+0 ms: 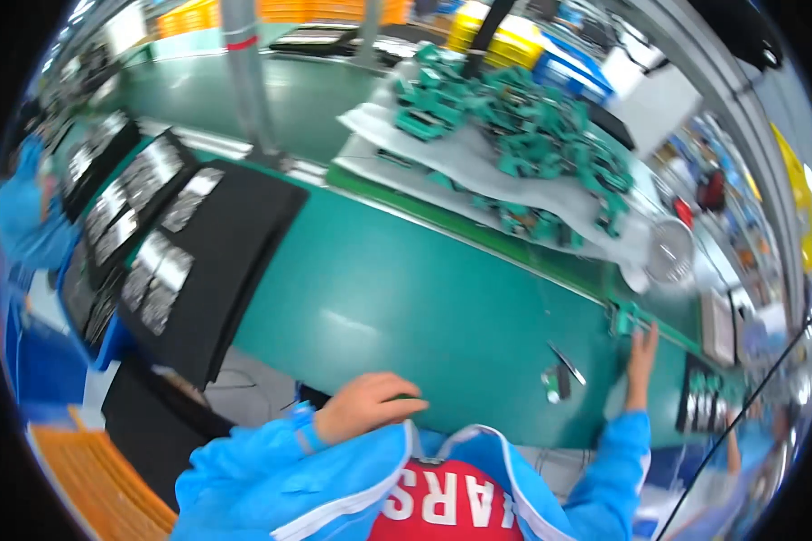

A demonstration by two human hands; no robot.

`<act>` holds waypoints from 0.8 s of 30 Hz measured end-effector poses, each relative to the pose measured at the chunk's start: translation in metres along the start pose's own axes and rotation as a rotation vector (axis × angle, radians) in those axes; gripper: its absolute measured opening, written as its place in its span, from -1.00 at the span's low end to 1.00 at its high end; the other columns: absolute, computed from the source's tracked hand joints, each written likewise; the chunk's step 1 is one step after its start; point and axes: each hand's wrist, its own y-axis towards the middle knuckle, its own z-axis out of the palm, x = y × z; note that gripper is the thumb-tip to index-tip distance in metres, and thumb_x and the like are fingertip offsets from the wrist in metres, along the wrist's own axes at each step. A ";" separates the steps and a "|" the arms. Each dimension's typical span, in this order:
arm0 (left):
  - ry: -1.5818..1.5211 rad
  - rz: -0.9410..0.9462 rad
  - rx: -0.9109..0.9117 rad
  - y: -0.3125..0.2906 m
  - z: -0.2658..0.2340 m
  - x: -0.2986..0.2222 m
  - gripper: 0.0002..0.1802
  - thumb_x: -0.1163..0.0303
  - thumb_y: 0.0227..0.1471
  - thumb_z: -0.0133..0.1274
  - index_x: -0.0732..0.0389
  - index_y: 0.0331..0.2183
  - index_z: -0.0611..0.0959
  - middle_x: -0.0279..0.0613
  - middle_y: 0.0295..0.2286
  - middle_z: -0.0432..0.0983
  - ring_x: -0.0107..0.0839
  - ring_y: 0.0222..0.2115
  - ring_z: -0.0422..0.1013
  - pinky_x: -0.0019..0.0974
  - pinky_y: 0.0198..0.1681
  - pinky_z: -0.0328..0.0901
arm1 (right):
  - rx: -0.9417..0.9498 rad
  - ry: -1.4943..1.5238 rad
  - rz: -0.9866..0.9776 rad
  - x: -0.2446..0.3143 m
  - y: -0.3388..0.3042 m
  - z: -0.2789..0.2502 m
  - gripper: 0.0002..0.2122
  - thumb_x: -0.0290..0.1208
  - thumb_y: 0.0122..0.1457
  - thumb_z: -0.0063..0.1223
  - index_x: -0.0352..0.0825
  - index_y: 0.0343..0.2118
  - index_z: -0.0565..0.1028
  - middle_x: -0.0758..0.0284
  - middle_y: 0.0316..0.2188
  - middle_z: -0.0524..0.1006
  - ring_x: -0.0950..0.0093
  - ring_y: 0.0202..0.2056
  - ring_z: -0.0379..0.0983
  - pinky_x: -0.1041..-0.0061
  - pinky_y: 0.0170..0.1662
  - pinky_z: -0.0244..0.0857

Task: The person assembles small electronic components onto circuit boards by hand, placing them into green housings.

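My left hand [367, 408] is over the near edge of the green worktable [379, 298], its fingers bent and the thumb apart. I make out nothing held in it. At the table's right side, my right hand [641, 362] reaches forward with its fingers on a small green plastic frame [623, 318], close to the raised ledge; blur hides the exact grip. Nearer to me than that frame lies a slim metal-and-dark tool resembling a pen or tweezers [567, 363]. Next to it sits a small dark and pale part [556, 385].
Beyond the ledge, a heap of green plastic frames [514, 117] rests on white foam sheets [370, 122]. Black trays with shiny parts [158, 279] stand at the left, near another person in a blue sleeve [32, 212]. A dark tray [702, 397] lies at right. A metal post [244, 81] rises behind.
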 end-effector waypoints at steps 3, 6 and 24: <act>0.058 -0.153 -0.068 -0.029 -0.016 -0.007 -0.62 0.54 -0.13 0.25 0.13 -0.17 0.68 -0.16 -0.20 0.56 -0.13 -0.16 0.48 -0.12 -0.13 0.36 | 0.052 -0.122 -0.007 0.061 0.013 0.046 -0.33 -0.17 0.23 0.17 -0.33 0.32 0.18 0.01 0.23 0.31 0.23 0.25 0.25 0.36 0.26 0.13; 0.108 -0.231 -0.141 -0.043 -0.027 -0.020 -0.62 0.57 -0.20 0.26 0.14 -0.22 0.69 -0.18 -0.23 0.57 -0.15 -0.19 0.50 -0.12 -0.16 0.37 | 0.003 -0.307 -0.099 0.118 0.004 0.060 -0.39 -0.29 0.12 0.23 -0.28 0.23 0.28 -0.04 0.09 0.45 0.05 0.09 0.41 0.28 0.12 0.29; 0.605 -0.171 -0.491 -0.068 -0.080 -0.044 -0.65 0.52 -0.17 0.22 0.10 -0.22 0.69 -0.20 -0.20 0.53 -0.17 -0.16 0.47 -0.10 -0.13 0.35 | -0.060 -0.888 -0.832 0.306 0.218 0.138 -0.34 -0.16 0.16 0.17 -0.11 0.33 0.22 0.13 0.32 0.18 -0.01 0.23 0.17 0.05 0.27 0.06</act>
